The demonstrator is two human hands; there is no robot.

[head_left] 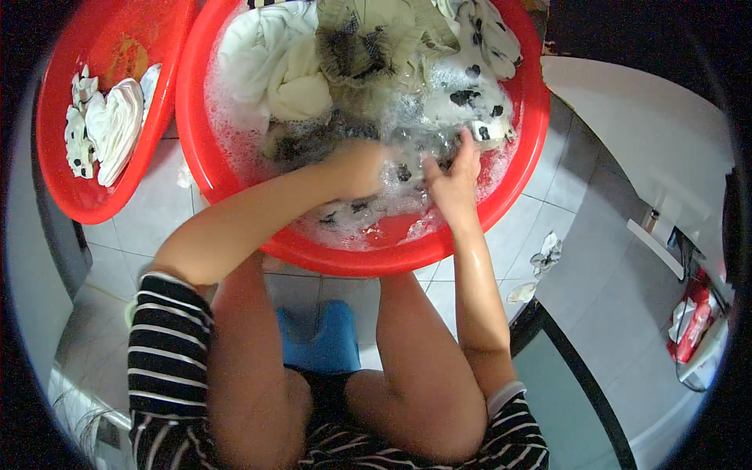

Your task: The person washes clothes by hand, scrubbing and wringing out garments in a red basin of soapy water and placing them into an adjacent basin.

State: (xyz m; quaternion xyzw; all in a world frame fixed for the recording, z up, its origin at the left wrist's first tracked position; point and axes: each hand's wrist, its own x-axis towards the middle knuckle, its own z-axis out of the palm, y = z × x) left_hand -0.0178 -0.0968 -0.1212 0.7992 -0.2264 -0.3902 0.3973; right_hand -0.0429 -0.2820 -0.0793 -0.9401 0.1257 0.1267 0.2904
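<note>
A large red basin [536, 168] holds foamy water and soaking laundry. My left hand [364, 168] is low in the water at the basin's middle, against wet cloth; motion blur and suds hide its fingers. Close by on its right, my right hand [457, 178] touches a white cloth with black spots [464, 98], its thumb and forefinger apart. Foam partly covers that cloth, which spreads through the right side of the water. Beyond my hands lies an olive garment with a gathered edge [368, 35]. White and cream cloth [299, 84] is bunched at the left.
A second red basin [74, 205] at the far left holds white and spotted cloth [116, 129]. Between my knees is a blue plastic stool [319, 337] on grey tiles. A white curved panel [627, 110] stands at right, with a red-and-white packet [691, 321] below it.
</note>
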